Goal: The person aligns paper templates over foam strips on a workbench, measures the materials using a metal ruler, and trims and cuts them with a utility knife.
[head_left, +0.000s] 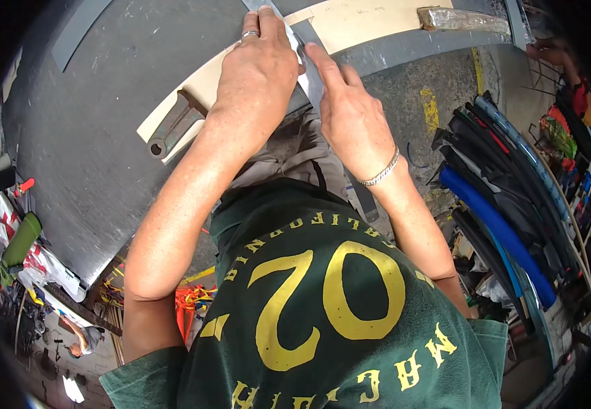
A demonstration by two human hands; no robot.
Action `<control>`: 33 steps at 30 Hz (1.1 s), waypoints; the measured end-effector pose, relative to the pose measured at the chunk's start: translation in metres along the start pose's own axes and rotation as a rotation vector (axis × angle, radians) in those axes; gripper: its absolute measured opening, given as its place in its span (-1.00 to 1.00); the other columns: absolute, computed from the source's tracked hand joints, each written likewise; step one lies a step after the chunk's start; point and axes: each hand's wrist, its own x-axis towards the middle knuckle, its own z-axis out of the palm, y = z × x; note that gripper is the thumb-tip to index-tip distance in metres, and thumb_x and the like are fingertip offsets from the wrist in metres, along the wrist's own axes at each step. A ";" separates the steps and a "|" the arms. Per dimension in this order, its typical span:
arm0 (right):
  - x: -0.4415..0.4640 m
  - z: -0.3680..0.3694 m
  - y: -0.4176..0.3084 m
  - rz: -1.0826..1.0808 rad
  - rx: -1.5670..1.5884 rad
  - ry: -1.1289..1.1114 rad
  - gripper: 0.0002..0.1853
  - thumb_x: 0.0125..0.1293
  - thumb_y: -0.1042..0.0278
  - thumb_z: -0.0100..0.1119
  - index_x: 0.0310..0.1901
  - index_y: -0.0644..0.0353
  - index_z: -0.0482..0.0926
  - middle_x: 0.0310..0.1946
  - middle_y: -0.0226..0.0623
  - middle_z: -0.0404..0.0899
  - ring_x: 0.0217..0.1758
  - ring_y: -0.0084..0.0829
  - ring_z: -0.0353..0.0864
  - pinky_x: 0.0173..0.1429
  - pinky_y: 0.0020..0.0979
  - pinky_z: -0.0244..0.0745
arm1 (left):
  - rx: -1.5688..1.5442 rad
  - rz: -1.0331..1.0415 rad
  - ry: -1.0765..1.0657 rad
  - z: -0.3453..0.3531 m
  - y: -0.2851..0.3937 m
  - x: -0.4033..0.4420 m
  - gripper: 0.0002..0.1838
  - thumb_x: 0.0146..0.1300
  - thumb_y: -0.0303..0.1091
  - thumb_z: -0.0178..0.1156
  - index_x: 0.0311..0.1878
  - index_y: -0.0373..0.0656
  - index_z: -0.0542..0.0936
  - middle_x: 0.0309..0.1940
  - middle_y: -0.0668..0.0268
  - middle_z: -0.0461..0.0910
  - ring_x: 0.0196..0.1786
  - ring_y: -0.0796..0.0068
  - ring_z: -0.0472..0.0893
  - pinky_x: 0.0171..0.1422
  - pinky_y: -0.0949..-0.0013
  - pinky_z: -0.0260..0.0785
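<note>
My left hand (258, 75), with a ring on one finger, lies over a narrow grey strip (311, 83), its fingers stretched forward on the strip's far part. To its right is my right hand (355, 119), with a chain bracelet at the wrist. Its index finger reaches along the strip's right side, and the other fingers curl under; whatever they grip is hidden. Beneath the hands a long pale curved piece (360, 24) crosses the dark table. A worn metal tool (176, 126) rests on that piece's left end, left of my left forearm.
The dark table (84, 150) extends left, with another grey strip (81, 34) on it. A plastic-wrapped block (462, 20) lies at the far right. Black and blue rolled materials (500, 204) are stacked on the right. A person (87, 339) appears at lower left.
</note>
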 end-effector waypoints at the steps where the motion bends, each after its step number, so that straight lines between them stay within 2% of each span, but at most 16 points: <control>1: -0.002 0.000 0.001 0.010 -0.006 -0.009 -0.30 0.37 0.56 0.11 0.54 -0.05 0.28 -0.03 0.09 0.56 -0.19 0.24 0.72 -0.06 0.11 0.69 | -0.023 -0.013 0.010 0.003 0.001 0.000 -0.38 0.51 -0.14 0.09 0.36 -0.56 0.50 0.45 -0.21 0.43 0.57 -0.06 0.33 0.72 0.10 0.07; 15: -0.049 -0.001 0.023 0.077 0.142 -0.037 -0.30 0.40 0.58 0.07 0.56 -0.09 0.27 -0.01 0.11 0.54 -0.15 0.26 0.68 -0.04 0.13 0.65 | -0.087 -0.055 0.057 0.005 0.003 -0.002 -0.29 0.50 -0.05 0.14 0.38 -0.60 0.45 0.46 -0.19 0.42 0.57 -0.04 0.32 0.70 0.18 0.12; 22: -0.016 -0.003 0.013 -0.078 0.238 0.182 -0.38 0.43 0.57 0.05 0.50 -0.04 0.37 0.03 0.03 0.58 -0.08 0.20 0.69 0.02 0.09 0.64 | -0.093 -0.033 0.065 0.010 0.002 -0.001 -0.29 0.51 -0.06 0.13 0.39 -0.62 0.42 0.46 -0.21 0.41 0.57 -0.06 0.31 0.69 0.19 0.14; 25: 0.002 0.011 0.020 -0.083 0.175 0.156 -0.39 0.42 0.56 0.06 0.50 -0.02 0.38 0.04 0.01 0.59 -0.07 0.17 0.69 0.01 0.06 0.64 | -0.462 -0.140 0.388 0.041 0.005 0.003 -0.28 0.33 -0.14 0.41 0.33 -0.52 0.43 0.38 -0.14 0.44 0.45 0.03 0.51 0.36 0.20 0.59; 28: 0.004 0.009 0.018 -0.058 0.152 0.106 -0.39 0.41 0.55 0.08 0.49 -0.02 0.38 0.05 0.01 0.59 -0.07 0.16 0.69 -0.01 0.05 0.65 | -0.155 -0.052 0.079 0.009 0.001 -0.002 -0.29 0.51 -0.08 0.14 0.39 -0.63 0.41 0.46 -0.23 0.39 0.57 -0.06 0.32 0.68 0.19 0.15; 33: 0.006 0.010 0.018 -0.085 0.126 0.110 -0.38 0.40 0.55 0.09 0.49 -0.02 0.38 0.06 0.01 0.59 -0.07 0.16 0.70 -0.02 0.05 0.65 | -0.176 -0.071 0.083 0.010 0.002 -0.003 -0.30 0.50 -0.09 0.16 0.38 -0.62 0.42 0.46 -0.23 0.39 0.56 -0.06 0.33 0.67 0.19 0.18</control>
